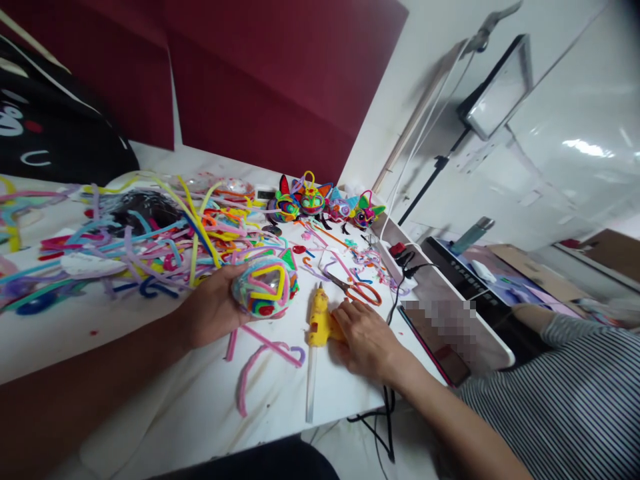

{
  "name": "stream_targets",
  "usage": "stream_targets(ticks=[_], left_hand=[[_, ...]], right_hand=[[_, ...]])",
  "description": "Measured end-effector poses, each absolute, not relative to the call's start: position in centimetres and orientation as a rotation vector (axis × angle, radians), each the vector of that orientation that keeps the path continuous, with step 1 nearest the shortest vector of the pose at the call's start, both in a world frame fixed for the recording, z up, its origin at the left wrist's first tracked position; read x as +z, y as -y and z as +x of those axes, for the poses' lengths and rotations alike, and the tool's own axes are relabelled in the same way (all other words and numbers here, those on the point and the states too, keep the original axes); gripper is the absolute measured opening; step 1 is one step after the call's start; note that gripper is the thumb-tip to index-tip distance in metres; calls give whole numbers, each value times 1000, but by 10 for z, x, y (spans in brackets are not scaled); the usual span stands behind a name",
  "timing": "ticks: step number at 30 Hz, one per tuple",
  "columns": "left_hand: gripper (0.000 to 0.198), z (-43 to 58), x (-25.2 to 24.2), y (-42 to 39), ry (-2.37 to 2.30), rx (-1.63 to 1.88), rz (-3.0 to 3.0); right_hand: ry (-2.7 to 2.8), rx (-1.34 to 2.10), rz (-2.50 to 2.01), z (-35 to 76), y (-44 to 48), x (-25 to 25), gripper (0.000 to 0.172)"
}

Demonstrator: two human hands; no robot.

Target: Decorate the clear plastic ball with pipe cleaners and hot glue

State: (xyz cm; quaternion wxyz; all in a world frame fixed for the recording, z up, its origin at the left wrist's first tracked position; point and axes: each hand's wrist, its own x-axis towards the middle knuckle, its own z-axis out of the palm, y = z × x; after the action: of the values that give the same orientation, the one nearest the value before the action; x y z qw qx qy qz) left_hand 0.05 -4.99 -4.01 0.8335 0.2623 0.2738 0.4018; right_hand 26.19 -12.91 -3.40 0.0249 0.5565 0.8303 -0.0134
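My left hand (217, 303) is wrapped round a clear ball (265, 285) decorated with coloured pipe cleaners, including yellow, pink and green ones. My right hand (363, 333) grips the handle of a yellow glue gun (319, 320), which lies on the white table (280, 413) with its nozzle pointing away from me. A clear glue stick (311, 387) sticks out of its rear. Orange-handled scissors (364, 292) rest just beyond my right hand. Loose pink pipe cleaners (273, 345) lie between the ball and the glue stick.
Pipe cleaners (150, 257) are heaped at the left. Several decorated balls (313, 199) with ears stand at the back. A power strip (395, 257), a black cable (391, 400) and a phone (435, 347) are at the right. Another person's striped shirt (565, 393) shows beyond.
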Motion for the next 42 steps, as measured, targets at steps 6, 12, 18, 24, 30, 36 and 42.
stream_targets(ticks=[6, 12, 18, 24, 30, 36, 42], left_hand=[[47, -3, -46, 48, -552, 867, 551], [52, 0, -47, 48, -541, 893, 542], [51, 2, -51, 49, -600, 910, 541], [52, 3, -54, 51, -548, 889, 573], [59, 4, -54, 53, -565, 889, 604], [51, 7, -51, 55, -540, 892, 607], [43, 8, -50, 56, -504, 905, 589]], right_hand=[[-2674, -79, 1804, 271, 134, -27, 35], [-3044, -697, 2009, 285, 148, -14, 37], [-3042, -1669, 1936, 273, 161, -8, 31], [-2720, -2446, 1588, 250, 165, -1, 27], [-2740, -2380, 1594, 246, 161, -9, 28], [-2788, -2311, 1577, 246, 156, -13, 27], [-2734, -2382, 1531, 244, 157, -13, 28]])
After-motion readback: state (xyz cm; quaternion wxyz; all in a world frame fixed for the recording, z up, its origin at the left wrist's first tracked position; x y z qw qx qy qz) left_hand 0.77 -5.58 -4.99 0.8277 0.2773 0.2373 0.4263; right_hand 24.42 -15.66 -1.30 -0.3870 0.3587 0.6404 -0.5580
